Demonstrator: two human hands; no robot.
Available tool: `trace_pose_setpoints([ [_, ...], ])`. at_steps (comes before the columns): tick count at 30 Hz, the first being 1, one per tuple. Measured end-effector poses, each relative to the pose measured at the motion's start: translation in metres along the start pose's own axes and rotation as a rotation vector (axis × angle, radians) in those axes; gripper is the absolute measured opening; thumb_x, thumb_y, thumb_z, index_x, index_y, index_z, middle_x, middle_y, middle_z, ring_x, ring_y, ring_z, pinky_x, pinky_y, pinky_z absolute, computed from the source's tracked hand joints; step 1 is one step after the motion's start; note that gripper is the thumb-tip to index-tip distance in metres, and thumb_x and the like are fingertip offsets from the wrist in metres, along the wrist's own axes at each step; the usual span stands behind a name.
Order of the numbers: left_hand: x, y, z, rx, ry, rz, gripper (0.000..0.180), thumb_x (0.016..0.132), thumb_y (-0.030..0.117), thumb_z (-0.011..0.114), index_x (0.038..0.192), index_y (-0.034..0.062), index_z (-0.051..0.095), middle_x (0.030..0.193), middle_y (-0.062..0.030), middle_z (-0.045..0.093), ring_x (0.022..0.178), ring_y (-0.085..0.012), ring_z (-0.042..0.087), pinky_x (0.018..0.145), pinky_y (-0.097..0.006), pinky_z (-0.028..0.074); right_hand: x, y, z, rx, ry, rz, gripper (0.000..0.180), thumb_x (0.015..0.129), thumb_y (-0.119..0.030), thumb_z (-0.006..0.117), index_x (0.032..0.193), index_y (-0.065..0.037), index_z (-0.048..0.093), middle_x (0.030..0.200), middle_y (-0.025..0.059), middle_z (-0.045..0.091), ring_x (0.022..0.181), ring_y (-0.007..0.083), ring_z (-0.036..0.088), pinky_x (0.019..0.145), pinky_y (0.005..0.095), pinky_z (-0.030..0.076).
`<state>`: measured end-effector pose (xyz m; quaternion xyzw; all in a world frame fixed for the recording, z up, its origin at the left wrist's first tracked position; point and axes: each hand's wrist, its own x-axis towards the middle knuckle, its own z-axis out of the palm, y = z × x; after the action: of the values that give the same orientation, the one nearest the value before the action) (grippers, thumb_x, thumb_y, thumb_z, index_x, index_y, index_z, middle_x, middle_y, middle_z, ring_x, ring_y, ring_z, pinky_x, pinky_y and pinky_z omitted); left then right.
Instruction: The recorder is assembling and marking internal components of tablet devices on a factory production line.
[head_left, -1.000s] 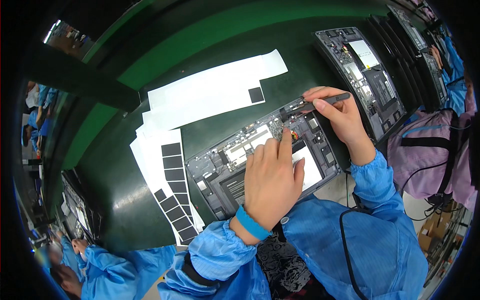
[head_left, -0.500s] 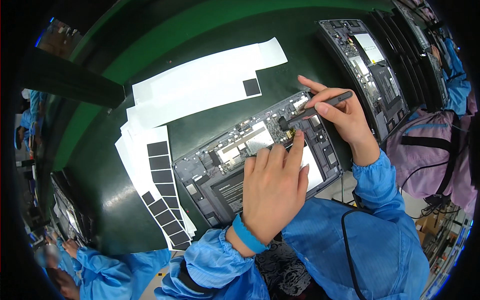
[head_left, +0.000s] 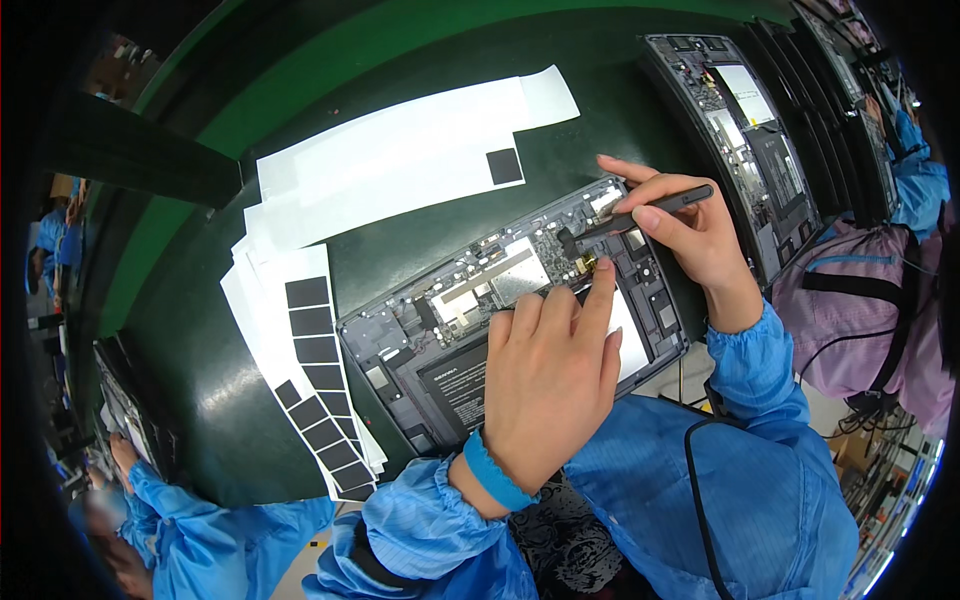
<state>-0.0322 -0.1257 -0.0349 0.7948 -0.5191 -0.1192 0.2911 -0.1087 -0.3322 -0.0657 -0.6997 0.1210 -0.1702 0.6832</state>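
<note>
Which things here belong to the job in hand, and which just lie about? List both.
In hand: opened laptop; black pen-shaped tool in right hand; left hand resting on the laptop.
Lying about: white sheets; strips of black squares; second opened laptop; green mat.

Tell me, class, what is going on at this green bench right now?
A person in a blue coat works on an opened laptop lying on the green mat. The left hand rests flat on its innards, forefinger stretched toward a small brass-coloured part. The right hand holds a dark pen-like tool with its tip on the circuit board. White backing sheets with black square pads lie to the left. More opened laptops wait at the upper right.
</note>
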Motion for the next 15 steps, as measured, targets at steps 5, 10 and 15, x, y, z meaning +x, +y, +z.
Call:
trace_pose_setpoints([
  [5, 0.001, 0.000, -0.003, 0.011, -0.019, 0.001, 0.051, 0.085, 0.019, 0.065, 0.133, 0.0046, 0.054, 0.083, -0.0068, 0.051, 0.079, -0.0238, 0.049, 0.072, -0.037, 0.037, 0.001, -0.002, 0.001, -0.021, -0.009, -0.005, 0.012, 0.086, -0.005, 0.068, 0.095, 0.003, 0.070, 0.114, 0.0216, 0.065, 0.121, 0.0285, 0.056, 0.084, 0.0297, 0.052],
  [10, 0.005, -0.004, -0.010, -0.139, -0.011, -0.028, 0.044, 0.085, 0.015, 0.065, 0.127, 0.0040, 0.058, 0.085, -0.0097, 0.053, 0.077, -0.0270, 0.053, 0.070, -0.038, 0.043, -0.001, -0.001, 0.000, -0.039, -0.014, -0.009, 0.012, 0.086, -0.005, 0.068, 0.094, 0.003, 0.071, 0.116, 0.0224, 0.064, 0.119, 0.0276, 0.057, 0.084, 0.0287, 0.052],
  [15, 0.015, -0.013, -0.028, -0.130, 0.018, -0.107, 0.030, 0.085, 0.009, 0.064, 0.115, 0.0037, 0.066, 0.086, -0.0107, 0.054, 0.077, -0.0261, 0.057, 0.064, -0.036, 0.048, -0.003, -0.005, 0.002, -0.046, -0.001, 0.021, 0.012, 0.086, -0.005, 0.068, 0.094, 0.003, 0.071, 0.112, 0.0209, 0.066, 0.121, 0.0285, 0.055, 0.083, 0.0290, 0.052],
])
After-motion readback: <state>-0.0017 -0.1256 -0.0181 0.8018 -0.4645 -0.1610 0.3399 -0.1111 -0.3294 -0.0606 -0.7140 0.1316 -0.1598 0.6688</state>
